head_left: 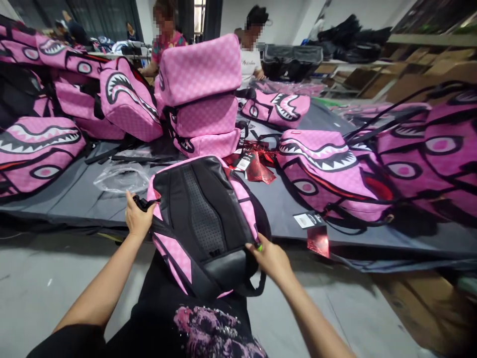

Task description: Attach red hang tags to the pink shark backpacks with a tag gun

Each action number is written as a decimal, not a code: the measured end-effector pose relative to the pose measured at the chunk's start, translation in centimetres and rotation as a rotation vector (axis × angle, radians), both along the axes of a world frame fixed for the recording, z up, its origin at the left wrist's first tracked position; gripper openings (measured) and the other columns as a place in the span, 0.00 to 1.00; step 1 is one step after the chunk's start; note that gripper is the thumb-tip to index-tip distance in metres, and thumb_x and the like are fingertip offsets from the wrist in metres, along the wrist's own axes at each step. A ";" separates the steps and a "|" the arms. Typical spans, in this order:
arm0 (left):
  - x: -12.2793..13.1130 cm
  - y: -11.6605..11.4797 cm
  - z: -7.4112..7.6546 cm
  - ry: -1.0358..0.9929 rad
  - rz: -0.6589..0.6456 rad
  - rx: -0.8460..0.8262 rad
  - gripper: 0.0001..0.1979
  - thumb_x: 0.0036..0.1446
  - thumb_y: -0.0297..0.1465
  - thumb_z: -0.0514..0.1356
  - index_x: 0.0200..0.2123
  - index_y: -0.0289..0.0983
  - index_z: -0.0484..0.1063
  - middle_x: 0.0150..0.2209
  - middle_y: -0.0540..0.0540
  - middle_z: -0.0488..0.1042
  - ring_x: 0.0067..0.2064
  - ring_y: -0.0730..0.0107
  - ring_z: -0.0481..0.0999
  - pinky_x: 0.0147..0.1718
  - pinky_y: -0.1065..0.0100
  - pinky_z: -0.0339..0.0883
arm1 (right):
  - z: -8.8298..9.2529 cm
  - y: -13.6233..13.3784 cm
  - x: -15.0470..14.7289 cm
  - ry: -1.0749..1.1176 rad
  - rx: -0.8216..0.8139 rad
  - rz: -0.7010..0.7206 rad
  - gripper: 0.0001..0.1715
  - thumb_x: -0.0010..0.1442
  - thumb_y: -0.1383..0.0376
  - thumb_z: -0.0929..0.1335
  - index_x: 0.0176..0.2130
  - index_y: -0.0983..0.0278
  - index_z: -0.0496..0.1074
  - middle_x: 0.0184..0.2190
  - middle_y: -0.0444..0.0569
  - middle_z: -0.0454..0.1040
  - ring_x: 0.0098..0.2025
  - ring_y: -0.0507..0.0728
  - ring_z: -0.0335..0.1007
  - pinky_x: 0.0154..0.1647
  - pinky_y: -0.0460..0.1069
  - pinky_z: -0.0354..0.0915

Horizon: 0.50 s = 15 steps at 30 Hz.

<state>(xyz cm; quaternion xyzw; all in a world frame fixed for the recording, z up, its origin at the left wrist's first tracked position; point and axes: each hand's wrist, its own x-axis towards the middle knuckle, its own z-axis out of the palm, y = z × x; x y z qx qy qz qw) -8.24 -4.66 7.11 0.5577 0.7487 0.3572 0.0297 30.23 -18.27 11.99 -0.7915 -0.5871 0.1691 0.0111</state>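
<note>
A pink and black backpack [201,209] leans between my lap and the table's front edge, its black padded back panel facing me. My left hand [138,219] is closed on a black strap end [143,203], which looks like a buckle, by the bag's left side. At the lower right side, my right hand [274,257] grips the backpack's edge, thumb on the back panel. Something small and bright green [260,247] shows at its fingers; I cannot tell what it is. A clear plastic bag [122,178] lies on the table close to my left hand.
Pink boxy bags [203,72] are stacked behind the backpack. Shark-mouth backpacks lie left [40,149] and right [320,169] on the grey-covered table [283,214]. Red hang tags [260,169] lie near the stack. Two people [251,59] stand across the table; cardboard [421,308] is below right.
</note>
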 end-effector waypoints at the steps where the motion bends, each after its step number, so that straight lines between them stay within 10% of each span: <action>1: 0.4 -0.3 1.0 0.105 -0.016 0.042 0.55 0.54 0.46 0.65 0.71 0.25 0.37 0.68 0.19 0.49 0.70 0.35 0.49 0.66 0.40 0.45 | -1.0 -0.6 -0.3 -0.001 0.008 -0.021 0.25 0.68 0.56 0.60 0.56 0.67 0.68 0.37 0.63 0.79 0.39 0.70 0.78 0.35 0.57 0.69; 4: 3.9 -1.0 4.6 0.401 -0.246 0.165 0.42 0.57 0.37 0.62 0.69 0.29 0.49 0.71 0.24 0.37 0.72 0.33 0.32 0.65 0.33 0.30 | -4.0 -1.6 -3.0 -0.033 0.074 -0.105 0.26 0.67 0.59 0.60 0.59 0.69 0.63 0.41 0.64 0.78 0.38 0.70 0.78 0.32 0.57 0.68; 8: 12.9 1.2 7.5 0.697 -1.045 0.151 0.18 0.65 0.34 0.52 0.55 0.36 0.69 0.60 0.36 0.67 0.65 0.53 0.62 0.66 0.49 0.48 | -6.1 -1.3 -6.3 -0.023 0.140 -0.072 0.28 0.67 0.64 0.59 0.63 0.73 0.58 0.49 0.62 0.76 0.41 0.65 0.78 0.35 0.54 0.69; 15: 18.5 6.5 7.8 0.939 -1.161 0.072 0.24 0.70 0.42 0.43 0.41 0.32 0.74 0.37 0.43 0.76 0.42 0.67 0.74 0.46 0.62 0.61 | -6.6 -1.7 -6.0 0.035 0.139 -0.062 0.24 0.69 0.61 0.60 0.62 0.66 0.60 0.50 0.59 0.77 0.41 0.61 0.79 0.35 0.51 0.68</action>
